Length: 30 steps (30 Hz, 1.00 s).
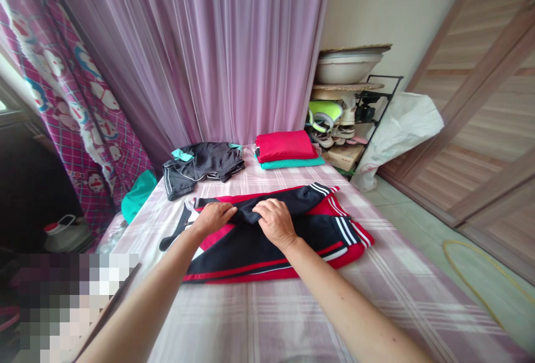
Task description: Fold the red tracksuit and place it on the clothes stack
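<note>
A red and dark navy jacket (317, 235) with white stripes lies spread on the checked pink bed sheet (292, 318). One navy sleeve (301, 197) is folded across its upper part. My left hand (214, 217) and my right hand (275, 221) lie side by side on the middle of the jacket, fingers curled and pinching the navy fabric between them.
A crumpled black garment (200, 167) lies at the bed's far left, a folded red and teal stack (286, 148) at the far middle. A black hanger (178, 230) sits left of the jacket. A shoe rack (351, 117) and white bag (397, 129) stand at right.
</note>
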Each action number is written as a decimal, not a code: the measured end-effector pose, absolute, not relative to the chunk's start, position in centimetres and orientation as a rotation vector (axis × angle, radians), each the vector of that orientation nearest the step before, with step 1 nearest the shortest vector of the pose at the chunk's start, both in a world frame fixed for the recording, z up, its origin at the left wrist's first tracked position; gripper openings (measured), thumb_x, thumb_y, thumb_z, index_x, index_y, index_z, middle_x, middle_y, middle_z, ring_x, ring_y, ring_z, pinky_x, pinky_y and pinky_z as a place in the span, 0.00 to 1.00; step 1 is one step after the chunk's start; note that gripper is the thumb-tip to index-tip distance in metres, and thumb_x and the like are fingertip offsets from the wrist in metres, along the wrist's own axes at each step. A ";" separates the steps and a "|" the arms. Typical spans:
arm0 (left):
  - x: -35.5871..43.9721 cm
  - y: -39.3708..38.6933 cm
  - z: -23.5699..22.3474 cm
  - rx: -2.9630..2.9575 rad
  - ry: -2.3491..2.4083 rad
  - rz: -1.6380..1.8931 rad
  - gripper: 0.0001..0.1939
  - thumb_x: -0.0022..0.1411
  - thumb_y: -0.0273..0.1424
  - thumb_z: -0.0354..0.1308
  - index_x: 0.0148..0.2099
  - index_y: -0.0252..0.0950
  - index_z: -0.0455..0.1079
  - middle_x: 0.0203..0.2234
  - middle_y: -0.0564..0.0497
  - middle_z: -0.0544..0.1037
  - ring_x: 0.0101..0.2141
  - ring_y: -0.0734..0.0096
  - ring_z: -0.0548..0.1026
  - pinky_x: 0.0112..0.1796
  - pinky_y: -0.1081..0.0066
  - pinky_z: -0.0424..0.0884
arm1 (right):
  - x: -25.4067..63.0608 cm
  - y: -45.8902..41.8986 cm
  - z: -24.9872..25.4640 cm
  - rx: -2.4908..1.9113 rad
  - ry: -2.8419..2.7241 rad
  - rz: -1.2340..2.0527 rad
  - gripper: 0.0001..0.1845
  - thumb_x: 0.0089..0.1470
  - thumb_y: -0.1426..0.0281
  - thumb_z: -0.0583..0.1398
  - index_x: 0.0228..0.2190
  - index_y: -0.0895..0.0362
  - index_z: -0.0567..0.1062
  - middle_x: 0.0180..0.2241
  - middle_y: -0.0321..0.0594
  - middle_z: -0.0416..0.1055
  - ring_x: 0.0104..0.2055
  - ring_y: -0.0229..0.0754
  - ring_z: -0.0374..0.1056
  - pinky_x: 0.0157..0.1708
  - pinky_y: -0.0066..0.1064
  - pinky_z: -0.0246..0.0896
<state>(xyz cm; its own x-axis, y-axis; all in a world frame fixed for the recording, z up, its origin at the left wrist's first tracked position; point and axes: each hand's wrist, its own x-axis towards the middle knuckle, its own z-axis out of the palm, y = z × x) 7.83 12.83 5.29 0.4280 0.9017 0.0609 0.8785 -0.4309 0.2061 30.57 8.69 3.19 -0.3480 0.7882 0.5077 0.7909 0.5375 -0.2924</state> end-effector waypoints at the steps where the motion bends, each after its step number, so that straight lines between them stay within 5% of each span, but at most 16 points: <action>1: 7.4 12.8 4.7 2.524 1.556 0.249 0.24 0.71 0.42 0.39 0.43 0.38 0.75 0.39 0.46 0.81 0.42 0.62 0.78 0.46 0.67 0.69 | 31.1 8.8 3.0 -1.240 -2.157 0.064 0.17 0.54 0.79 0.58 0.41 0.51 0.79 0.46 0.40 0.77 0.50 0.47 0.68 0.51 0.40 0.61; 8: 5.1 12.4 1.7 2.494 1.568 0.229 0.16 0.67 0.38 0.46 0.42 0.39 0.74 0.52 0.46 0.78 0.54 0.62 0.73 0.56 0.63 0.65 | 33.6 6.6 0.5 -1.077 -2.415 0.387 0.17 0.51 0.78 0.58 0.37 0.49 0.82 0.48 0.35 0.78 0.55 0.44 0.69 0.57 0.43 0.59; 13: 6.7 11.5 3.0 2.502 1.748 0.163 0.10 0.63 0.32 0.50 0.38 0.39 0.74 0.44 0.44 0.81 0.49 0.54 0.76 0.58 0.49 0.59 | 32.4 5.8 0.8 -1.055 -2.402 0.464 0.21 0.52 0.79 0.55 0.41 0.50 0.82 0.47 0.36 0.79 0.52 0.41 0.72 0.53 0.36 0.64; 15: 8.3 11.3 3.2 2.504 1.767 0.214 0.13 0.65 0.34 0.50 0.44 0.39 0.74 0.44 0.43 0.80 0.50 0.54 0.75 0.59 0.48 0.58 | 31.8 5.7 1.2 -1.029 -2.418 0.521 0.22 0.51 0.80 0.55 0.41 0.51 0.82 0.47 0.36 0.79 0.51 0.40 0.73 0.53 0.33 0.64; 18: 11.0 11.1 2.0 2.502 1.744 0.319 0.22 0.67 0.41 0.51 0.59 0.42 0.68 0.59 0.43 0.71 0.59 0.54 0.67 0.61 0.50 0.55 | 32.6 6.6 2.5 -0.977 -2.406 0.591 0.22 0.50 0.80 0.54 0.40 0.51 0.82 0.46 0.35 0.79 0.50 0.38 0.73 0.54 0.29 0.64; 25: 13.8 8.9 -0.9 2.490 1.603 0.182 0.42 0.61 0.57 0.52 0.71 0.44 0.52 0.70 0.40 0.49 0.69 0.43 0.45 0.62 0.35 0.42 | 44.1 13.7 5.1 -2.094 -1.709 0.040 0.18 0.60 0.69 0.55 0.49 0.56 0.77 0.50 0.50 0.75 0.53 0.49 0.70 0.53 0.39 0.61; 30: 14.3 7.8 0.2 2.529 1.488 0.101 0.38 0.60 0.52 0.56 0.69 0.50 0.55 0.70 0.43 0.51 0.68 0.41 0.47 0.60 0.31 0.42 | 49.4 16.4 4.2 -2.419 -1.571 0.350 0.19 0.57 0.57 0.58 0.41 0.55 0.80 0.43 0.50 0.78 0.46 0.52 0.73 0.41 0.37 0.64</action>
<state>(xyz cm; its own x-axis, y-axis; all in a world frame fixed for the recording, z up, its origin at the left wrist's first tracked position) 14.33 7.82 0.23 0.4890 0.8711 -0.0448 0.8570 -0.4702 0.2106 49.42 16.43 4.18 0.3946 0.9161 -0.0713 0.8597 -0.3955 -0.3233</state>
